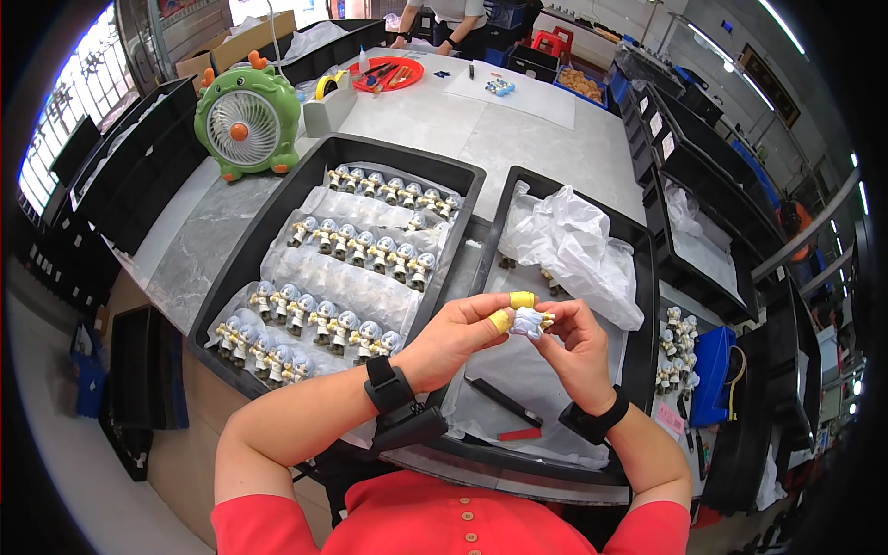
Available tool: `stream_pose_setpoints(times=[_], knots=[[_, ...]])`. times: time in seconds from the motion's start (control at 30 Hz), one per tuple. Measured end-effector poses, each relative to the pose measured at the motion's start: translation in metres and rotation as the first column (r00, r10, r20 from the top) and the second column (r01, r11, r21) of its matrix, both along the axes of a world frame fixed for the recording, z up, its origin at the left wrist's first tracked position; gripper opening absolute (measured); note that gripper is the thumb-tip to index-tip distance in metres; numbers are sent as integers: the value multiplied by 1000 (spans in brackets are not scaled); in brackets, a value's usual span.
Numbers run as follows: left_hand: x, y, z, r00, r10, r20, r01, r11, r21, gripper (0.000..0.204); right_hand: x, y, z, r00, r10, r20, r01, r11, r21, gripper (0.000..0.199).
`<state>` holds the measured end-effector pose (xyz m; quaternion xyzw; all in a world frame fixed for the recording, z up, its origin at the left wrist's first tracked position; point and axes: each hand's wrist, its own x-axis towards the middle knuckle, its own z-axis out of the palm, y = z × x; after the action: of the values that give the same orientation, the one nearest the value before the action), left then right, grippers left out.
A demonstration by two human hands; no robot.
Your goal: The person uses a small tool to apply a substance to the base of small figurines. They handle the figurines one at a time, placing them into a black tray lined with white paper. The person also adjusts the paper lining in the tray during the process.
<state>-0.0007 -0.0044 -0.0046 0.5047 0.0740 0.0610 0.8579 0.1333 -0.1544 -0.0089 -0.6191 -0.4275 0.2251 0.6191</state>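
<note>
Between my two hands is a small figurine (528, 323) with pale blue hair, held over the right-hand black tray (650, 277). My left hand (460, 335) pinches it from one side, with yellow tape wrapped on two fingertips. From the other side my right hand (575, 350) grips it with thumb and fingers. Crumpled white paper (578, 242) lies in the tray beyond my hands, partly covering a few figurines. Below my hands, a dark knife-like tool (504, 400) and a red strip (520, 434) rest on the tray's paper lining.
At left, a black tray (305, 159) holds rows of similar figurines (365, 248) on white paper. More figurines (678, 347) stand right, beside a blue container (714, 377). A green fan (242, 125), tape dispenser (329, 100) and red tool tray (388, 74) sit farther back. Another person (449, 20) works across the table.
</note>
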Motion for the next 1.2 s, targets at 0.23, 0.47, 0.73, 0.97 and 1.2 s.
stream_pose_setpoints(times=[0.23, 0.47, 0.73, 0.97, 1.2], knots=[[2, 0, 1, 999, 47, -18, -47, 999, -9, 36, 4, -3, -2, 978, 56, -199, -66, 997, -48, 23], [3, 4, 1, 995, 93, -37, -95, 993, -67, 40, 0, -5, 11, 933, 99, -346, -140, 986, -94, 24], [3, 5, 1, 997, 81, -19, -82, 994, -68, 42, 1, -5, 7, 886, 153, -438, -206, 976, -75, 20], [3, 4, 3, 996, 91, 2, -90, 993, -82, 45, 2, -6, 6, 815, 193, -546, -281, 956, -82, 20], [6, 4, -3, 995, 91, 42, -85, 990, -113, 43, 2, -6, 9, 724, 253, -642, -368, 928, -50, 22]])
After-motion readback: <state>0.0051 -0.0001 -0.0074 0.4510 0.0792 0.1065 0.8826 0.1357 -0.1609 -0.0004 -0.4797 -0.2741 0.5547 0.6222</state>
